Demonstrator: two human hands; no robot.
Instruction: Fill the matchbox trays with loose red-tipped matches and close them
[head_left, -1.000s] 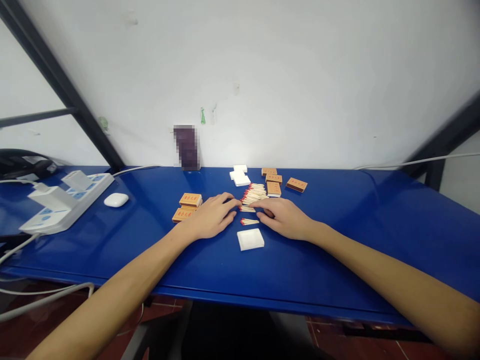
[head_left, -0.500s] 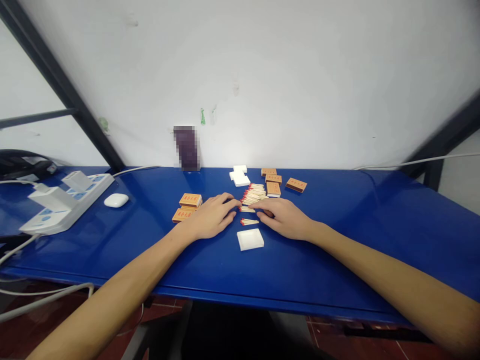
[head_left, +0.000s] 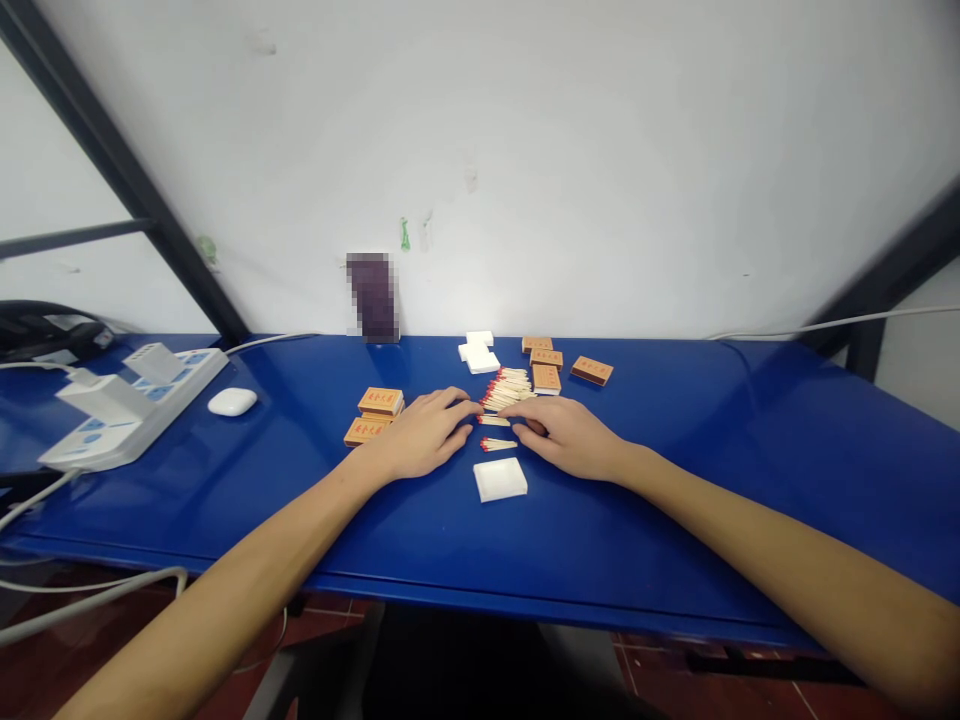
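A pile of red-headed matches point(head_left: 513, 385) lies on the blue table, all heads to the left. My left hand point(head_left: 424, 430) rests at the head side, its fingers apart and the index fingertip by a few matches point(head_left: 493, 420) just below the pile. From the other side, my right hand point(head_left: 566, 435) points its index finger at the stick ends, thumb apart and the other fingers curled under; nothing shows in its grasp. Nearer me is a small separate group of matches point(head_left: 499, 444). Below that sits a white matchbox tray point(head_left: 500, 480), its open side up.
Orange matchboxes point(head_left: 381, 401) are stacked beside my left hand, and several more matchboxes point(head_left: 547, 378) lie behind my right hand. White trays point(head_left: 481, 358) are grouped near the wall. At left are a power strip point(head_left: 135, 410) and a white rounded case point(head_left: 232, 402).
Both hands stay in the same place at the matches. The view shifts very slightly; nothing else visibly moves.
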